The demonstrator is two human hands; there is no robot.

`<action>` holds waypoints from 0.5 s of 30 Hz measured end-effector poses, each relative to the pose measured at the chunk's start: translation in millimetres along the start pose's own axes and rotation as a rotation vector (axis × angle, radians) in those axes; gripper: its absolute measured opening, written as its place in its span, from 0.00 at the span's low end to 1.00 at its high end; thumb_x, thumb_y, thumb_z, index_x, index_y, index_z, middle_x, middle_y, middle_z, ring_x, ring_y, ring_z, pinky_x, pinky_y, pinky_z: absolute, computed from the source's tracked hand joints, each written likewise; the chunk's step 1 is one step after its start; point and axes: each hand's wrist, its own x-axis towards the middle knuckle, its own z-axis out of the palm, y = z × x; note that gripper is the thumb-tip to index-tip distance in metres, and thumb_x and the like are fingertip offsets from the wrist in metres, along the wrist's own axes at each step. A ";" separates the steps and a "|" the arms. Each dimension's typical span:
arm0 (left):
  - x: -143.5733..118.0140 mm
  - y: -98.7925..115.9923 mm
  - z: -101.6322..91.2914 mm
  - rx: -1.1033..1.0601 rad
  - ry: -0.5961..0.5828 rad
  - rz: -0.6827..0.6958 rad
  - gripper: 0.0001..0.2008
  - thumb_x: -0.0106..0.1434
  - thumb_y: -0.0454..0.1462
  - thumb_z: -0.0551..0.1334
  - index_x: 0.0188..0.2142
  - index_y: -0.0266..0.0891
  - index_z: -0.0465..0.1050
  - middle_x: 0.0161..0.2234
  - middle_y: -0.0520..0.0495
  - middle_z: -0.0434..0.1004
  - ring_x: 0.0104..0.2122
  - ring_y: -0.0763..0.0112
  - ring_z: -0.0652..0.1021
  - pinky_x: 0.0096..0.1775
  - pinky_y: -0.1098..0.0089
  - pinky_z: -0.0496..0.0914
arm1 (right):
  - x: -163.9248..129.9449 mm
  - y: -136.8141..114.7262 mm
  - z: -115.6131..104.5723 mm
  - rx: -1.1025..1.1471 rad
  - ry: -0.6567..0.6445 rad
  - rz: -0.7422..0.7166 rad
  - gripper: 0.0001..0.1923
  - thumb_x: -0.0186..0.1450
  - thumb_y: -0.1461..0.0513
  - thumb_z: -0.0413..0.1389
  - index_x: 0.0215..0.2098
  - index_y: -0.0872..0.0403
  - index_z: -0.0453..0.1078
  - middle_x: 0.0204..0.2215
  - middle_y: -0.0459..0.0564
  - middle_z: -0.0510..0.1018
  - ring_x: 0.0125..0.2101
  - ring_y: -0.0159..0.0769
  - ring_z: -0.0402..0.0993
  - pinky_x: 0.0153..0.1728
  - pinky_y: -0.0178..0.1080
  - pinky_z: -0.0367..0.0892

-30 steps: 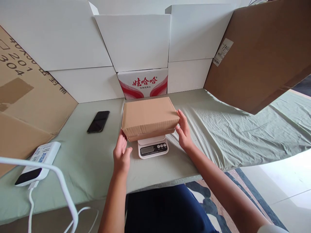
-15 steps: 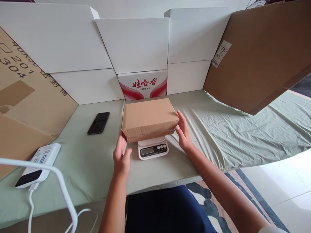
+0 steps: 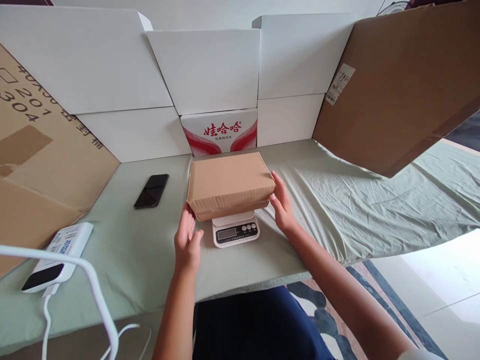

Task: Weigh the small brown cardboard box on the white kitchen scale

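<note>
Brown cardboard box [image 3: 229,184] sits on a small white scale [image 3: 235,231], centre of the green-covered table [image 3: 127,260]. Left hand [image 3: 186,241] at the box's near left corner, fingers loosely extended, fingertips touching. Right hand [image 3: 282,206] flat against the right end, fingers open, not gripping. Black phone [image 3: 151,190] lies left.

White carton [image 3: 219,131] at back centre: red characters 娃哈哈, with a smaller dark line beneath, too small to read. Brown cardboard [image 3: 45,150] at left: printed digits, upside down, "304" and "201" legible. Sticker [image 3: 340,83] on right cardboard: handwritten marks, illegible. Scale [image 3: 235,232] display: unreadable.
</note>
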 end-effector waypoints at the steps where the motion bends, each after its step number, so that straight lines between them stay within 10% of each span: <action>1: 0.1 0.1 0.2 -0.001 -0.001 0.001 0.41 0.60 0.34 0.63 0.73 0.43 0.60 0.72 0.38 0.62 0.72 0.49 0.62 0.71 0.51 0.55 | 0.0 -0.1 0.0 0.006 0.001 -0.003 0.33 0.74 0.43 0.49 0.74 0.39 0.54 0.74 0.50 0.61 0.70 0.52 0.62 0.66 0.58 0.65; 15: 0.2 -3.8 0.2 -0.008 0.002 -0.003 0.42 0.58 0.35 0.65 0.73 0.43 0.60 0.71 0.38 0.63 0.72 0.49 0.62 0.71 0.50 0.55 | 0.1 -2.2 0.1 0.011 -0.004 0.015 0.34 0.74 0.42 0.48 0.74 0.39 0.54 0.73 0.50 0.62 0.71 0.53 0.61 0.67 0.59 0.64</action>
